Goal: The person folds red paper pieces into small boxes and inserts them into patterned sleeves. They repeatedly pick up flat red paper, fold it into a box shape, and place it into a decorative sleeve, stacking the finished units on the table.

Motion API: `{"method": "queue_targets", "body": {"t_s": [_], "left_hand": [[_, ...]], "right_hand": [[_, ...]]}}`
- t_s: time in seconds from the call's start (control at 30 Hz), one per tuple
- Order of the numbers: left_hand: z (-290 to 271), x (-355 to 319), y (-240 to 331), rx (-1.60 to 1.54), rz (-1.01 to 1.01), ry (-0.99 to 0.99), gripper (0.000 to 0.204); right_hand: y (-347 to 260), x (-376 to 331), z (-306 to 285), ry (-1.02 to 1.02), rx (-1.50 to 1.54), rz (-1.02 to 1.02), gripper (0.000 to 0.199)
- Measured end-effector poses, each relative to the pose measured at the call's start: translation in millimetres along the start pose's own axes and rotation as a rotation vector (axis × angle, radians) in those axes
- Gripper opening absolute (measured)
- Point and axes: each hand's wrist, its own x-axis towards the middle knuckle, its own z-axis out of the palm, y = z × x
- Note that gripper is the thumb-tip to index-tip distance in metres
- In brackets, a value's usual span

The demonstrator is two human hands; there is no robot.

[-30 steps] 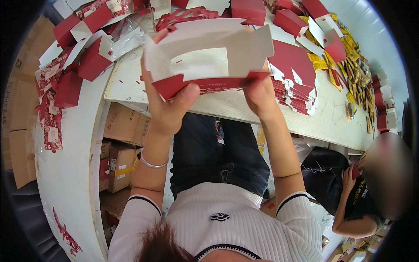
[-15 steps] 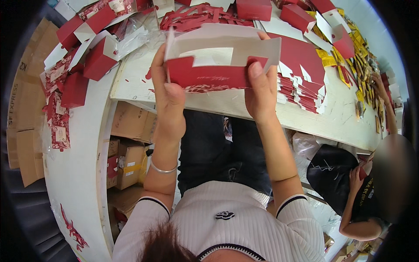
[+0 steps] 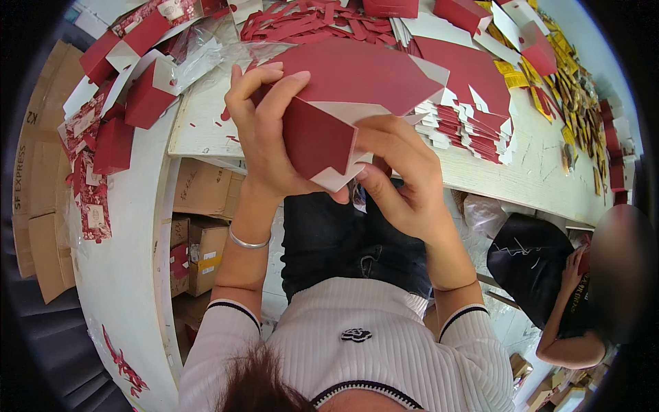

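Note:
A red cardboard box (image 3: 350,72) with a pale inside is held up above the front of the white table, tilted and partly folded. My left hand (image 3: 264,134) grips its left end, fingers over the upper face and the thumb low by the end panel. At the near end, my right hand (image 3: 405,172) pinches a small white-edged flap between thumb and fingers. Just beyond the right hand lies a stack of flat red and white box blanks (image 3: 473,103).
Folded red boxes (image 3: 113,144) and patterned sleeves crowd the left table arm. A heap of red paper strips (image 3: 319,24) lies at the back. Yellow packets (image 3: 566,82) spread along the right. Brown cartons (image 3: 206,254) stand beneath the table. A person (image 3: 583,295) sits at right.
The box has been turned from its open side facing me to its plain red face up. My right hand has moved from its right end to a flap at the near end.

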Motion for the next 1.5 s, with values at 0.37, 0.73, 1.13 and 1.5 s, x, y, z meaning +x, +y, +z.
{"method": "queue_targets", "body": {"t_s": [0.37, 0.73, 1.13, 1.5], "left_hand": [[8.9, -5.2, -0.3, -0.147, -0.076, -0.283, 0.103], [24.6, -13.6, -2.8, -0.131, -0.037, -0.120, 0.092], [16.1, -13.8, 7.5, -0.485, -0.506, 0.175, 0.042], [15.4, 1.0, 31.0, -0.810, -0.787, 0.030, 0.058]], "right_hand": [[5.0, 2.4, -0.7, -0.190, 0.313, 0.380, 0.014], [12.3, -3.1, -4.0, -0.146, 0.377, 0.664, 0.018], [30.1, -15.6, -11.5, 0.527, -0.194, -0.070, 0.062], [51.0, 18.7, 7.2, 0.296, 0.671, 0.394, 0.070]]}}
